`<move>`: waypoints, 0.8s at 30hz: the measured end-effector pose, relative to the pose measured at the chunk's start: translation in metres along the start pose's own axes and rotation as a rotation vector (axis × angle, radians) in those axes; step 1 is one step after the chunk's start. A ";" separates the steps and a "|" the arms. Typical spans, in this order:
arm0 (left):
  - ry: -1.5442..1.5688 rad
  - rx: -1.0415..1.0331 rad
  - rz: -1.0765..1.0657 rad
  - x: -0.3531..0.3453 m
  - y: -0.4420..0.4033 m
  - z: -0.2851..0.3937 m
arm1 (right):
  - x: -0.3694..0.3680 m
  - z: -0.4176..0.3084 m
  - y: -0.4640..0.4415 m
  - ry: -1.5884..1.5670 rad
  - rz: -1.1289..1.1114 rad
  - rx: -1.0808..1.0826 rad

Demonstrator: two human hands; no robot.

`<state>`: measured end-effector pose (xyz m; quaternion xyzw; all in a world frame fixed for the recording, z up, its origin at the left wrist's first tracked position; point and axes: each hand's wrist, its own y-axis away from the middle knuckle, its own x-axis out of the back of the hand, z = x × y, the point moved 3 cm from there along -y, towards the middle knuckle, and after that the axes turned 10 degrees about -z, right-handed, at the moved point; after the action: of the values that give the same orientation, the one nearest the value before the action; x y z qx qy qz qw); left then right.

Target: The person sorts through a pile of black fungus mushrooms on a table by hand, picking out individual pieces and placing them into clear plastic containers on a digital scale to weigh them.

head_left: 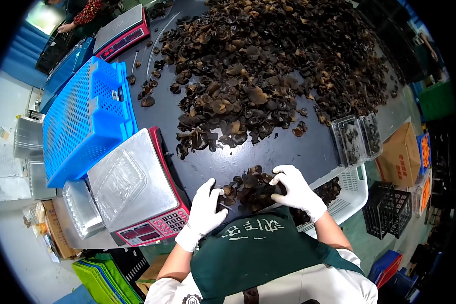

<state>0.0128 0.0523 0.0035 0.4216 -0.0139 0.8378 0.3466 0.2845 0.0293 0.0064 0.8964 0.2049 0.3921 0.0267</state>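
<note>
A small heap of dark wood ear fungus (253, 188) lies at the near edge of the dark table, against the green apron. On its left side is my left hand (206, 209), in a white glove, with fingers apart at the edge of the heap. My right hand (295, 188), also gloved, touches the heap's right side with thumb and fingers spread. A much larger pile of the fungus (268, 76) covers the far part of the table. Left of my left hand stands a red scale (167, 223) with a clear plastic tray (119, 175) on its metal plate.
Blue crates (81, 121) and a second scale (121, 33) stand at the left. At the right are filled clear boxes (350, 141), a white basket (357, 190) holding fungus, a cardboard box (400, 154) and black crates (387, 210). Another person's arm (78, 23) shows at the upper left.
</note>
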 end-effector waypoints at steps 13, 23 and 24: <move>-0.078 0.031 -0.030 -0.029 0.015 -0.004 | -0.050 -0.027 -0.018 0.275 -0.146 0.076; 0.062 0.065 0.173 -0.030 0.014 -0.010 | -0.031 -0.019 -0.016 0.003 0.208 0.156; 0.062 0.063 0.172 -0.028 0.011 -0.009 | -0.032 -0.011 -0.020 -0.040 0.272 0.155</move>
<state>0.0111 0.0304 -0.0198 0.4035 -0.0131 0.8771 0.2603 0.2502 0.0340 -0.0122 0.9229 0.1106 0.3572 -0.0920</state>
